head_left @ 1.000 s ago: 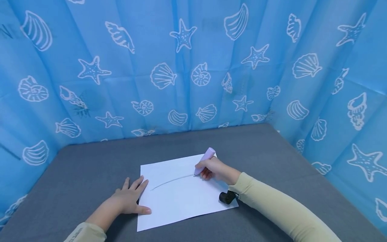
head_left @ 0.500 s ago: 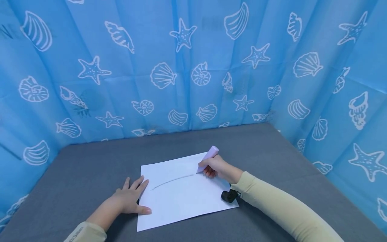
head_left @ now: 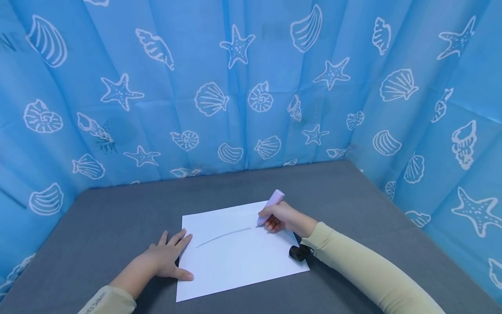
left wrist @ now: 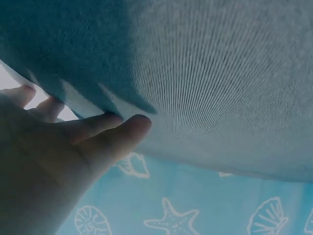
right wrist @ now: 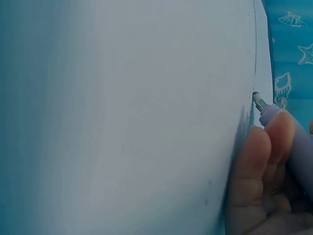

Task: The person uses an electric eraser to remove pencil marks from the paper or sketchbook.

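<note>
A white sheet of paper point(head_left: 239, 257) lies on the grey cloth. My left hand point(head_left: 166, 257) rests with spread fingers over the sheet's left edge; the left wrist view shows this hand point(left wrist: 73, 147) from the side, low against the cloth. Near the sheet's upper right, my right hand point(head_left: 280, 216) grips a thick lilac pen point(head_left: 272, 203) by its lower part, slanted up and to the right. Its narrow tip point(right wrist: 259, 100) is right at the paper. One thin, slightly curved grey line point(head_left: 223, 236) runs across the sheet, ending just left of the tip.
A grey cloth point(head_left: 137, 209) covers the table. Behind it and along the right side hangs a blue curtain point(head_left: 251, 126) with white shells and starfish. A small black device point(head_left: 299, 253) at the right wrist overlaps the sheet's right edge.
My right hand has shifted a little to the right with the pen, so a small gap shows between the line's end and the tip. The left hand stays in place.
</note>
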Demonstrator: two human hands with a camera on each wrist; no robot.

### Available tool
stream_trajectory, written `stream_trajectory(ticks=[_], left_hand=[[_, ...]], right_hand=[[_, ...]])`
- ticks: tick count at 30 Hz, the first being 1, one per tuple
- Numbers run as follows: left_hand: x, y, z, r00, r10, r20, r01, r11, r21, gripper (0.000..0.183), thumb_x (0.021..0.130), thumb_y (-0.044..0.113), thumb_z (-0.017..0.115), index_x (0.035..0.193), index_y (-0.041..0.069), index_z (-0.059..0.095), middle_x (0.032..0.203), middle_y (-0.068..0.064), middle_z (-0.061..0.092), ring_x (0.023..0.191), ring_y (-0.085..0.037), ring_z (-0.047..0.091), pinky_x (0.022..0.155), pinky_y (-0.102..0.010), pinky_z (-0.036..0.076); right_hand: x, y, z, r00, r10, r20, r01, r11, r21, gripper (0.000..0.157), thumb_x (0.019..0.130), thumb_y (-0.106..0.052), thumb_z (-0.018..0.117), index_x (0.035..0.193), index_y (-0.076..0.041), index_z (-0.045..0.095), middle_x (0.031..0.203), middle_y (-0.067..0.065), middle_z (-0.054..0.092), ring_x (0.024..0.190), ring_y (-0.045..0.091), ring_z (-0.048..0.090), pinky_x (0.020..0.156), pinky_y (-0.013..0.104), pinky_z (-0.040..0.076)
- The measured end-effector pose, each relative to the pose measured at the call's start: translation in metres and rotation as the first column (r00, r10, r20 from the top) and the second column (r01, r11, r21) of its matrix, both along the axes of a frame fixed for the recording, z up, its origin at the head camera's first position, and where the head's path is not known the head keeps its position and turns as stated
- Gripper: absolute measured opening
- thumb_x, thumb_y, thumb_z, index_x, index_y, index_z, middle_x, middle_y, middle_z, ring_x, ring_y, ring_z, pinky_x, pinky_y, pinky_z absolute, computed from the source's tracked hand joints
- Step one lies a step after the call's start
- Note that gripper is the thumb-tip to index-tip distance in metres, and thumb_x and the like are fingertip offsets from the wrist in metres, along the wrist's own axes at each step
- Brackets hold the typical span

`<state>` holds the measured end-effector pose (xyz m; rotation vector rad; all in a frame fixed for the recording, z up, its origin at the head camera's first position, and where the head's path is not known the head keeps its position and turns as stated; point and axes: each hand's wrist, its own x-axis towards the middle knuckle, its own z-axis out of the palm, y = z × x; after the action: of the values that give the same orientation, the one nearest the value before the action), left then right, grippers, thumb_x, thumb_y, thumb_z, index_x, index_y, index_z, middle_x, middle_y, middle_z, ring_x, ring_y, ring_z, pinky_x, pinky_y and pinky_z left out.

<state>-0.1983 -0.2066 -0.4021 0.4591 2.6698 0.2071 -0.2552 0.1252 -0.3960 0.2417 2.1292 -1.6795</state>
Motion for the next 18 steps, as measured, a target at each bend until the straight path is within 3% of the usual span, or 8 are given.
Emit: stream_trajectory(ticks=[7,13,18], left_hand=[[0.0,0.009,0.008,0.993,-0.055,-0.101,0.054,0.999,-0.006,0.101,0.072,0.066,0.072,0.144,0.002,0.042,0.154,-0.022,0.028,0.139,-0.055,0.012,0.1,-0.077,0.015],[-0.003,0.008,0.003,0.997,-0.067,-0.039,0.069,0.996,0.06,0.11,0.071,0.065,0.074,0.151,0.004,0.03,0.159,-0.02,0.016,0.142,-0.052,0.008,0.101,-0.076,0.015],[-0.005,0.004,-0.004,0.999,-0.051,-0.006,0.052,0.995,0.085,0.116,0.069,0.07,0.071,0.154,0.006,0.024,0.161,-0.018,0.011,0.142,-0.051,0.003,0.103,-0.074,0.012]], right_hand=[[0.0,-0.002,0.0,1.0,-0.019,-0.014,0.019,0.999,0.031,0.02,0.087,-0.017,0.067,0.091,0.001,0.058,0.061,0.007,0.054,0.047,0.014,0.05,0.048,0.024,0.048],[0.001,-0.004,0.001,0.999,-0.006,-0.037,0.008,0.998,0.056,0.024,0.088,-0.019,0.068,0.096,0.001,0.058,0.063,0.008,0.057,0.049,0.015,0.052,0.05,0.024,0.049],[0.006,-0.006,0.003,0.998,0.026,-0.059,-0.026,1.0,0.003,0.021,0.088,-0.018,0.067,0.091,0.001,0.058,0.062,0.006,0.055,0.049,0.012,0.051,0.05,0.022,0.047]])
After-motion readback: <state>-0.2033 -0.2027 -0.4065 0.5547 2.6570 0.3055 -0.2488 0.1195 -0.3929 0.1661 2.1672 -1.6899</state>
